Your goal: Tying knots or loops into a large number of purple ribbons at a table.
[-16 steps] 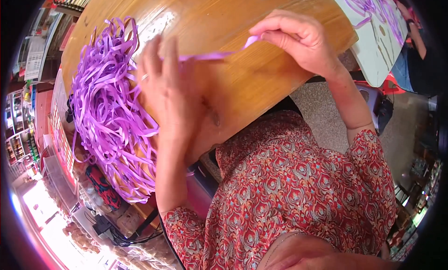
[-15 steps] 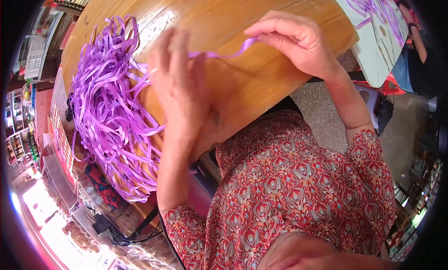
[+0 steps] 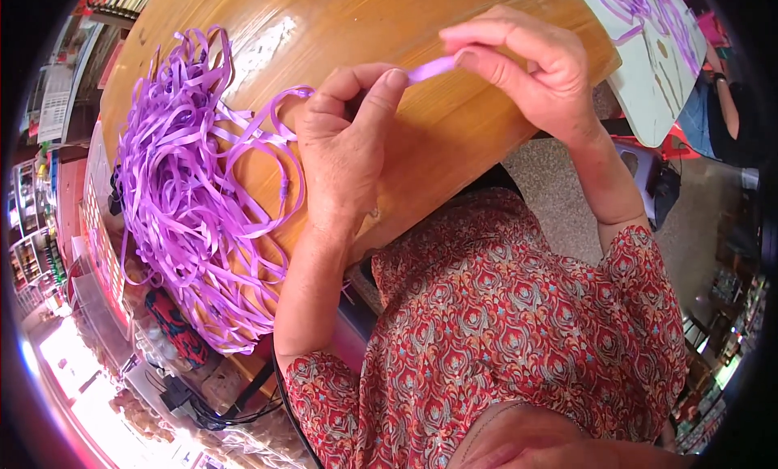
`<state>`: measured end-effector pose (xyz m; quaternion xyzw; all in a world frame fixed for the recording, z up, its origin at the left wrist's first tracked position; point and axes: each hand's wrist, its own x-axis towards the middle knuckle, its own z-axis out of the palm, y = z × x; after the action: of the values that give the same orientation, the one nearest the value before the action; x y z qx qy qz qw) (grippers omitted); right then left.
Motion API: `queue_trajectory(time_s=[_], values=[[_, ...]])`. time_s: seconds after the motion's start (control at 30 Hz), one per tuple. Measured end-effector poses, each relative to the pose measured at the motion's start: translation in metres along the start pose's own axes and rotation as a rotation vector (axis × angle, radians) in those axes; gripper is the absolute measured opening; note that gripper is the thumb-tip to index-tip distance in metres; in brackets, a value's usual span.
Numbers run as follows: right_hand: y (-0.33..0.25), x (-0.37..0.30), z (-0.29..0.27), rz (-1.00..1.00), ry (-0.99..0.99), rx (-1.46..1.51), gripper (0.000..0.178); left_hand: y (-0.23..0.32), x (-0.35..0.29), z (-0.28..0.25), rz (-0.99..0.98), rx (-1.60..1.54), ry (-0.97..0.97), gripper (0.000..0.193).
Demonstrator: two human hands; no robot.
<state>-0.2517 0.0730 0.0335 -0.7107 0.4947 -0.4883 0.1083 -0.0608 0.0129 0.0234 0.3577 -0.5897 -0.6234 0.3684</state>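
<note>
A purple ribbon runs short and nearly straight between my two hands above the wooden table. My left hand pinches it between thumb and forefinger. On the other side, my right hand has its thumb against the ribbon's end, with the forefinger just above. From behind my left hand a loop of ribbon curls back toward a large tangled heap of purple ribbons, which lies on the table's left side and hangs over its edge. Small dark purple bits show on some strands.
The wooden table has a rounded edge at right. Beyond it, a white table bears more purple ribbon, with another person's arm beside it. Cables and a red-and-dark patterned item sit at lower left.
My left hand, blurred before, has come right and now pinches the ribbon close to my right hand. The free stretch between the hands is shorter. A ribbon loop now bulges beside the heap.
</note>
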Motion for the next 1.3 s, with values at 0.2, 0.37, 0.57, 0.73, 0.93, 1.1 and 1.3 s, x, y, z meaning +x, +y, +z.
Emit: queue_trajectory(time_s=[0.2, 0.37, 0.57, 0.73, 0.93, 1.1, 1.3], values=[[-0.002, 0.005, 0.0, -0.137, 0.036, -0.113, 0.024, 0.002, -0.003, 0.001, -0.029, -0.026, 0.032, 0.012], [-0.003, -0.004, 0.012, -0.125, -0.046, -0.153, 0.027, 0.002, -0.004, 0.002, -0.032, -0.052, 0.029, 0.012], [0.0, -0.002, 0.013, -0.19, -0.012, -0.261, 0.023, 0.002, -0.003, 0.001, -0.003, 0.012, -0.015, 0.011], [-0.002, -0.002, 0.007, -0.098, -0.094, -0.172, 0.017, -0.002, -0.002, -0.003, 0.066, 0.073, -0.082, 0.01], [-0.008, -0.004, -0.002, 0.2, -0.304, 0.328, 0.01, -0.003, 0.004, -0.008, 0.176, 0.267, -0.15, 0.007], [0.005, -0.018, 0.004, 0.502, -0.213, 1.045, 0.016, 0.008, -0.001, 0.002, -0.081, -0.26, -0.105, 0.011], [-0.003, -0.018, 0.027, 0.527, 0.019, 1.284, 0.026, -0.002, -0.004, 0.011, 0.148, -0.297, -0.006, 0.014]])
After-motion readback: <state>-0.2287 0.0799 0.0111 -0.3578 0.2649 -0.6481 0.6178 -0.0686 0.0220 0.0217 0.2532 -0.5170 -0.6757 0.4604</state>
